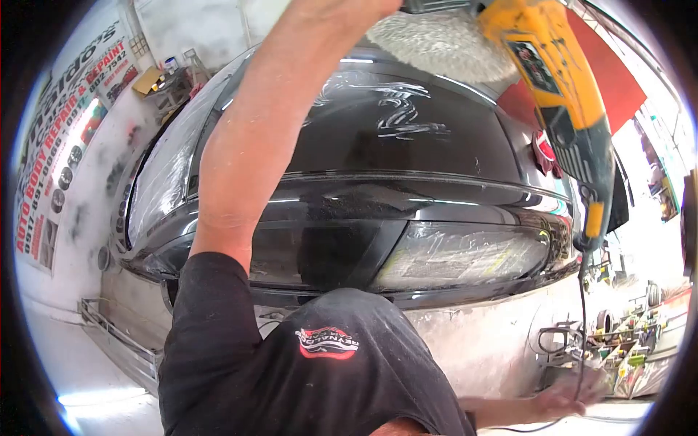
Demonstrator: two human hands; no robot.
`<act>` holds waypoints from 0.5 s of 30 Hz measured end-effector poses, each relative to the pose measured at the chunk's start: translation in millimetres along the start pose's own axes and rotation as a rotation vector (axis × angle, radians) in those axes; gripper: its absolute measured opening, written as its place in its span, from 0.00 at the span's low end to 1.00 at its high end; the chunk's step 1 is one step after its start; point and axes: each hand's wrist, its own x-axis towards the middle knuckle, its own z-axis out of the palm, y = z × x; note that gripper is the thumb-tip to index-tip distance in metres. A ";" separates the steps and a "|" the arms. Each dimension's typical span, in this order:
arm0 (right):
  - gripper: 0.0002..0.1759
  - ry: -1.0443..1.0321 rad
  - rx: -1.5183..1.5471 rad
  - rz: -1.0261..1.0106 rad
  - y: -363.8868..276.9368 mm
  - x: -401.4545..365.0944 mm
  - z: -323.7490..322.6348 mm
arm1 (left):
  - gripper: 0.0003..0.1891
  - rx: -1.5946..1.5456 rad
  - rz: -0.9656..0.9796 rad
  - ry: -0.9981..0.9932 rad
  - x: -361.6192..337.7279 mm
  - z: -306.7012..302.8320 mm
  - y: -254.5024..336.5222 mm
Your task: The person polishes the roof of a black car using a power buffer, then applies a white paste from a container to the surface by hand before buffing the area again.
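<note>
Polisher (556, 80) extended right from cropped, gripping left hand (385, 4); right hand (571, 392) blurred near cord (582, 327), grip unclear. Banner (65, 174) read "AUTO BODY REPAIR".

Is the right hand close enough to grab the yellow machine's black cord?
Probably yes. The right hand is right beside the cord, and nothing seems in the way, though it's too blurry to tell whether they're touching.

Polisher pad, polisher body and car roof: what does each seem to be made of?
Pad: probably wool or a synthetic pile, matte and off-white; its surface looks shaggy.
Body: likely hard plastic, yellow and dark, judging by its moulded shape and vents.
Car roof: probably painted metal, glossy black; it shows bright reflections beneath white smears.
</note>
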 end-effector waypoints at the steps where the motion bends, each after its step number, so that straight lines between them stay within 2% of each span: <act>1: 0.66 0.002 -0.007 -0.130 -7.3 20.4 5.8 | 0.15 -0.015 0.016 -0.018 -2.8 -7.0 -6.8; 4: 0.65 -0.078 -0.058 -0.324 -10.7 53.3 62.0 | 0.16 -0.047 -0.140 0.064 -20.5 -21.0 -18.6; 7: 0.63 -0.275 -0.096 -0.359 12.1 64.7 128.1 | 0.11 -0.174 -0.134 -0.028 -8.6 -82.4 -74.7; 8: 0.63 -0.361 -0.102 -0.351 23.4 65.2 153.6 | 0.16 -0.092 -0.149 0.155 -43.4 -49.2 -52.8; 9: 0.62 -0.464 -0.109 -0.338 35.3 63.3 180.7 | 0.14 -0.048 -0.156 0.221 -61.4 -45.4 -43.9; 10: 0.62 -0.561 -0.117 -0.317 46.5 60.0 206.3 | 0.12 -0.177 -0.165 0.204 -68.8 -54.4 -46.2; 12: 0.62 -0.753 -0.151 -0.261 65.9 47.4 255.4 | 0.10 -0.245 -0.149 0.293 -75.0 -74.8 -55.6; 15: 0.61 -0.999 -0.248 -0.094 91.2 22.7 313.7 | 0.14 -0.133 -0.159 0.273 -82.1 -101.2 -49.0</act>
